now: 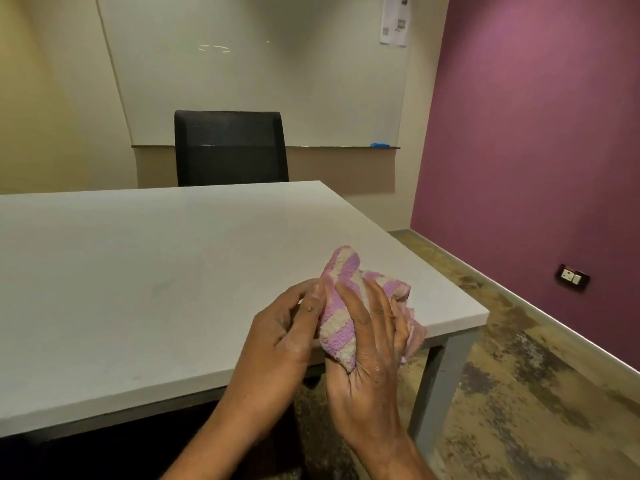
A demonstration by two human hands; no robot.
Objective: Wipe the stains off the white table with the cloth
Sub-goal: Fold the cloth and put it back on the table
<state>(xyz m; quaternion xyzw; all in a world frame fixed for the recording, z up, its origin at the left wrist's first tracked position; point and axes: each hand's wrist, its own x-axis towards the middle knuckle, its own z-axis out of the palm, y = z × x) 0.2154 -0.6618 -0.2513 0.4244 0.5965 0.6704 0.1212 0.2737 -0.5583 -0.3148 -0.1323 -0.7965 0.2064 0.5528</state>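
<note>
A pink and cream striped cloth (341,306) is bunched up between both of my hands, held in the air above the near right corner of the white table (138,271). My right hand (370,348) wraps its fingers around the cloth's right side. My left hand (284,334) pinches the cloth's left edge with thumb and fingertips. A faint greyish smudge (162,287) shows on the tabletop to the left of my hands. Part of the cloth hangs behind my right hand.
A black office chair (230,148) stands behind the table's far edge, in front of a whiteboard (259,71) with a blue eraser (380,145) on its ledge. A purple wall (536,133) with a socket (572,277) runs along the right. Mottled floor lies beyond the table's right edge.
</note>
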